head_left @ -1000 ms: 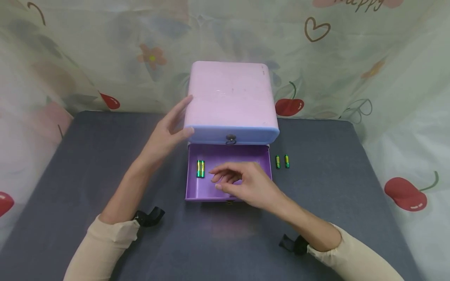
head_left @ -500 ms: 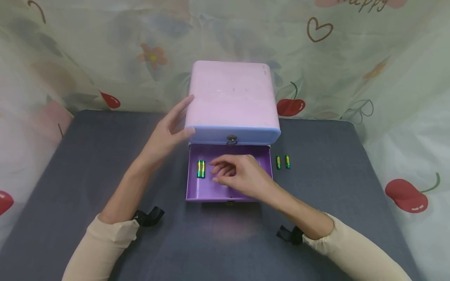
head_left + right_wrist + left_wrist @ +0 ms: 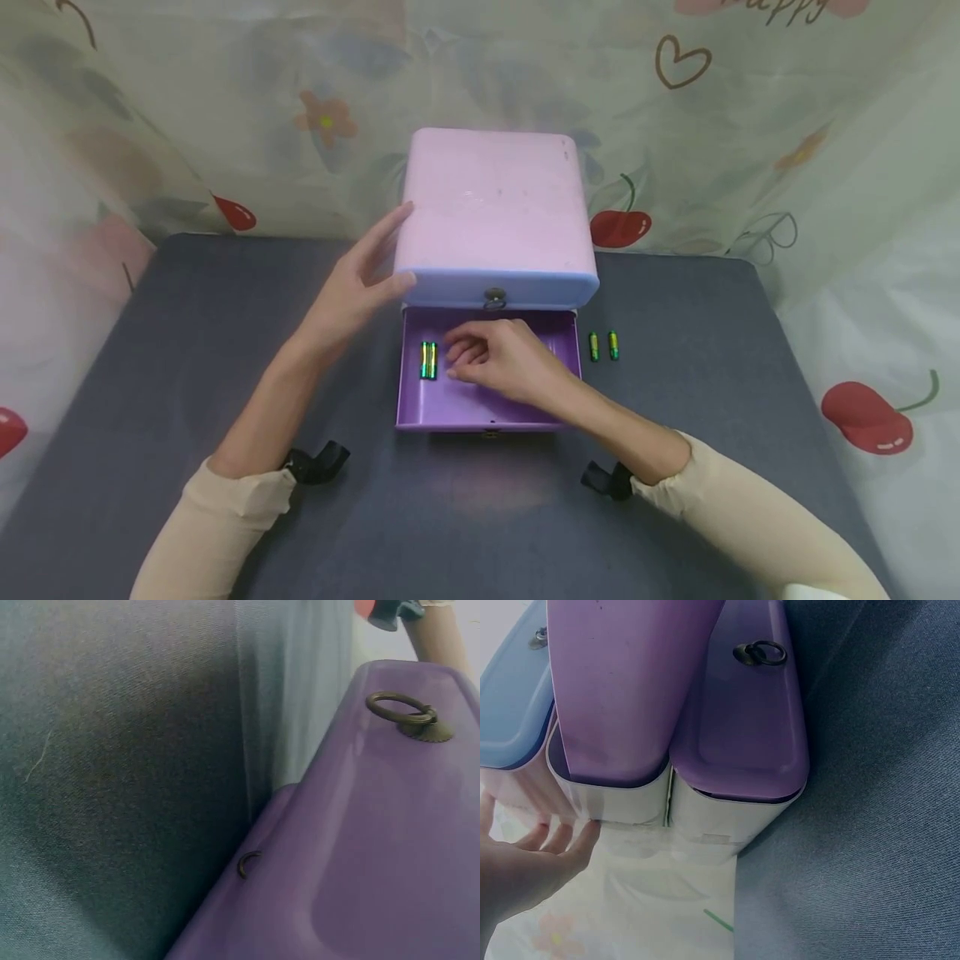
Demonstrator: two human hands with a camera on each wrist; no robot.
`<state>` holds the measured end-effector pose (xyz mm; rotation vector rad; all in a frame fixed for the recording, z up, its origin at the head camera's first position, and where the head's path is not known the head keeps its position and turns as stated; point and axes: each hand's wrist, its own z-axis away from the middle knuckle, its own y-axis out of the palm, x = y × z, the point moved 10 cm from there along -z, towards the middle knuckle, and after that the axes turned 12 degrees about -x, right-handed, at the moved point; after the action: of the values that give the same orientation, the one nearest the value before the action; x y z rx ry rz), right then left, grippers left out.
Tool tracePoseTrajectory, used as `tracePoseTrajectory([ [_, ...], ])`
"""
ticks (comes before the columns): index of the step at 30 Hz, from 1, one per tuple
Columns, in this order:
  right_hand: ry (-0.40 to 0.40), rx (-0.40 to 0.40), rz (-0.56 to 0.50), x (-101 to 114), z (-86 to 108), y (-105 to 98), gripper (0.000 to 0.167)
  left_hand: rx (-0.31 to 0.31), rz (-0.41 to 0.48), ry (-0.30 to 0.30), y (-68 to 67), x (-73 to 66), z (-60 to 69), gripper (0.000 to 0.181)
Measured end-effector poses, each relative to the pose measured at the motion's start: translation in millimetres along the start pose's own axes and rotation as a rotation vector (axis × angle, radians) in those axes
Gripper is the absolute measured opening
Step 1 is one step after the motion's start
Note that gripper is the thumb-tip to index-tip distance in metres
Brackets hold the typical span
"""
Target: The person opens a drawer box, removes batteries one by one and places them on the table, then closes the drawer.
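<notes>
Above dark-grey cloth [image 3: 480,533], my right hand [image 3: 502,357] curls loosely over the purple plastic drawer [image 3: 450,409] holding two green-gold batteries [image 3: 432,362], my spread left hand [image 3: 354,287] touching its pink box [image 3: 491,204].

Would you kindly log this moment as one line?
left hand: touching cabinet | right hand: over open drawer | drawer batteries: two | tabletop batteries: two

We log the drawer unit [image 3: 495,204] on the table [image 3: 480,517], cloth [image 3: 480,75] behind. Open drawer [image 3: 450,408] juts out before it; inside, toward the left wall, two batteries [image 3: 432,361] side by side. Right of them, over the drawer, the right hand [image 3: 510,358]. On the table, just right of the drawer: two more batteries [image 3: 613,345].
</notes>
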<state>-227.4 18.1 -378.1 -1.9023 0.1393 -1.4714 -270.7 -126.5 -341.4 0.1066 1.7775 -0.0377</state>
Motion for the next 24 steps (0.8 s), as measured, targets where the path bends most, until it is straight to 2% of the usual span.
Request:
tracePoseTrajectory([
  [10,-0.046,0.004,0.094,-3,-9.6,6,0.033,-0.008,-0.004,0.01,-1.2,-2.9,-0.4,0.074],
  [24,-0.029,0.031,0.106,-7,-15.0,15,0.036,-0.003,0.005,-0.001,0.1,-2.2,0.3,0.072],
])
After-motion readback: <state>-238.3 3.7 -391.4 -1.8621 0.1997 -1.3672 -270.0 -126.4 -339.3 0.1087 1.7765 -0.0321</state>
